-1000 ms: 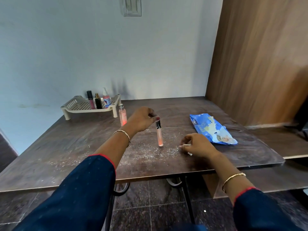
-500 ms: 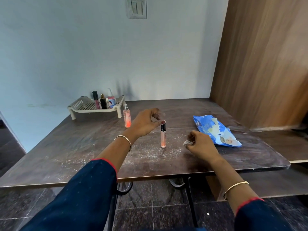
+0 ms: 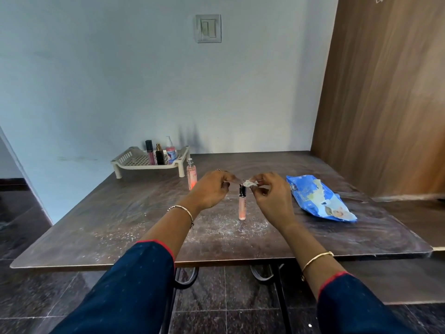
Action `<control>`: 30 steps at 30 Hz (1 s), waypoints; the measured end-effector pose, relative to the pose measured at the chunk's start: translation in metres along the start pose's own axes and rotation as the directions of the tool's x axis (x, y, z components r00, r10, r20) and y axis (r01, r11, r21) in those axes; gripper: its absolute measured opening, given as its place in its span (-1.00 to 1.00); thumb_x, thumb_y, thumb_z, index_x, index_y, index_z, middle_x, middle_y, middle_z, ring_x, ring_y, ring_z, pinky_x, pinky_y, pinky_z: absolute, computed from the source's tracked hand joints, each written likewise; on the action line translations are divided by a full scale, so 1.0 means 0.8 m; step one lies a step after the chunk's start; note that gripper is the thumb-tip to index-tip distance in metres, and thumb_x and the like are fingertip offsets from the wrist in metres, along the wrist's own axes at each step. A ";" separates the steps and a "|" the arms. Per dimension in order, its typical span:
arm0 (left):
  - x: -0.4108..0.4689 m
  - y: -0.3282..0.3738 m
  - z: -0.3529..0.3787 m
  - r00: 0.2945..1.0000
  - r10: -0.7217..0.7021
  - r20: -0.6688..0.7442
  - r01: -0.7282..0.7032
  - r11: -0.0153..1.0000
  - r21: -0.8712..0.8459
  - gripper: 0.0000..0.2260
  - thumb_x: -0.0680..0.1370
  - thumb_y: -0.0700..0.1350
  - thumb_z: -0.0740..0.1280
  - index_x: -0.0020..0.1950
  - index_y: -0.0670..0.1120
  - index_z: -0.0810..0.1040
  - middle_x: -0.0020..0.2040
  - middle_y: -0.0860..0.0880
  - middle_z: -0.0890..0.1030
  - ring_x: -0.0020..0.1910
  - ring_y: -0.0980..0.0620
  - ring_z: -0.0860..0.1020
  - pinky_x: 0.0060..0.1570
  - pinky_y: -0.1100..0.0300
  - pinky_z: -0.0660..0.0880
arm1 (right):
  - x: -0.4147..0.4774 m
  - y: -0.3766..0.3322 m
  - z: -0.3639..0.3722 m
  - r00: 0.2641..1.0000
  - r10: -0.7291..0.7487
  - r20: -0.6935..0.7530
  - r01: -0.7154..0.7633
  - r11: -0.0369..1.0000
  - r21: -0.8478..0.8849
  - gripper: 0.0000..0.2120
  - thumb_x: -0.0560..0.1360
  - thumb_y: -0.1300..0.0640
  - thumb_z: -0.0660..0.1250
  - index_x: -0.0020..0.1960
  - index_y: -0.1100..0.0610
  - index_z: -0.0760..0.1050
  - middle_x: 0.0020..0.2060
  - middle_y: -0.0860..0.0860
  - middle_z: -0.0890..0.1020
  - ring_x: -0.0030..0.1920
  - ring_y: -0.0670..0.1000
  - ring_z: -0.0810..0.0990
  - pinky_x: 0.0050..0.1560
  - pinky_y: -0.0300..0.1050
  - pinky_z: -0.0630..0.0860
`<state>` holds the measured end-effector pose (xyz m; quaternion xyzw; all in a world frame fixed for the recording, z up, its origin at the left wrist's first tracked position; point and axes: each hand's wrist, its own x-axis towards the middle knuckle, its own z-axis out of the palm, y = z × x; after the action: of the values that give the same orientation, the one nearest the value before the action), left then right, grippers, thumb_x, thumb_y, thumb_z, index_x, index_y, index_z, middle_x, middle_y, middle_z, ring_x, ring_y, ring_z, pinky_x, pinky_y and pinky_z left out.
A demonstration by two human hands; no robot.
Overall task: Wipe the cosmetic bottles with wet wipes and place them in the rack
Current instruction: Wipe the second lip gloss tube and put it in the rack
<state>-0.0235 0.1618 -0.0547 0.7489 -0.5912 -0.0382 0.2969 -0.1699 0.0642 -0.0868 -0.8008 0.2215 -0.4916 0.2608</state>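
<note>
A slim pink tube with a black cap (image 3: 242,205) stands upright on the dusty brown table (image 3: 125,218). Just above its cap, my left hand (image 3: 212,189) and my right hand (image 3: 269,196) pinch a small crumpled white wet wipe (image 3: 249,183) between their fingertips. A pink spray bottle (image 3: 191,174) stands left of my left hand. The cream rack (image 3: 134,162) at the back left holds a dark-capped pink tube (image 3: 150,153), a black bottle (image 3: 160,155) and a pink pump bottle (image 3: 170,151).
A blue wet-wipe pack (image 3: 317,198) lies on the table to the right of my hands. A wooden panel (image 3: 385,97) rises at the back right. White powder specks cover the table's middle. Tiled floor shows below the front edge.
My left hand let go of the pink tube, which now stands alone. My right hand lifted the wipe off the table, and both hands met above the tube's cap.
</note>
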 end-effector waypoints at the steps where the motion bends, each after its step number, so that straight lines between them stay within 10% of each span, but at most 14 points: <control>1: 0.000 0.000 0.001 1.000 -0.009 -0.003 0.009 1.000 -0.001 -0.64 0.54 -0.31 0.17 0.17 0.02 0.61 0.23 0.01 0.59 0.00 -0.12 0.61 0.09 0.02 0.54 | 0.002 0.001 0.006 1.000 -0.017 0.011 0.017 1.000 -0.006 -0.86 0.43 0.38 0.38 -0.06 0.20 0.59 -0.10 0.01 0.57 -0.19 -0.22 0.52 -0.14 -0.52 0.46; 7: 0.004 -0.006 0.002 0.998 0.000 -0.069 0.001 1.000 0.028 -0.80 0.56 -0.09 0.33 0.16 0.02 0.63 0.18 0.08 0.62 0.17 0.09 0.55 0.16 0.25 0.39 | 0.005 0.018 0.023 0.974 -0.225 0.024 0.226 0.962 -0.152 -0.94 0.43 0.35 0.40 -0.14 0.23 0.58 -0.22 0.02 0.52 -0.25 0.02 0.52 -0.24 0.02 0.58; 12: 0.008 -0.016 0.000 0.994 0.002 -0.112 0.000 1.000 0.025 -0.83 0.53 -0.08 0.37 0.10 0.01 0.66 0.13 0.11 0.64 0.11 0.12 0.58 0.16 0.20 0.46 | -0.007 0.031 0.029 0.895 -0.406 0.183 0.442 0.860 -0.254 -0.90 0.41 0.36 0.43 -0.09 0.24 0.59 -0.23 0.09 0.53 -0.36 0.08 0.50 -0.42 -0.02 0.49; 20: 0.010 -0.040 -0.008 0.991 -0.043 -0.130 0.048 0.998 0.037 -0.84 0.54 -0.05 0.36 0.08 0.00 0.66 0.06 0.10 0.67 0.01 0.13 0.60 0.11 0.13 0.52 | -0.031 0.064 0.038 0.850 -0.307 0.428 0.448 0.848 -0.284 -0.85 0.36 0.30 0.50 -0.12 0.19 0.56 -0.21 0.03 0.50 -0.37 0.10 0.52 -0.43 0.03 0.53; 30: 0.014 -0.033 -0.010 0.992 -0.094 -0.080 0.100 0.992 0.074 -0.56 0.58 0.22 0.14 -0.22 -0.08 0.58 -0.27 -0.10 0.63 -0.28 -0.06 0.58 -0.10 -0.03 0.56 | 0.008 0.021 0.044 0.872 -0.410 0.268 0.475 0.841 -0.258 -0.82 0.37 0.40 0.44 -0.04 0.26 0.60 -0.19 0.12 0.57 -0.35 0.13 0.55 -0.43 0.00 0.54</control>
<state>0.0058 0.1583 -0.0576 0.7885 -0.5436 -0.0008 0.2876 -0.1370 0.0541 -0.1067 -0.9071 0.0775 -0.4128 0.0291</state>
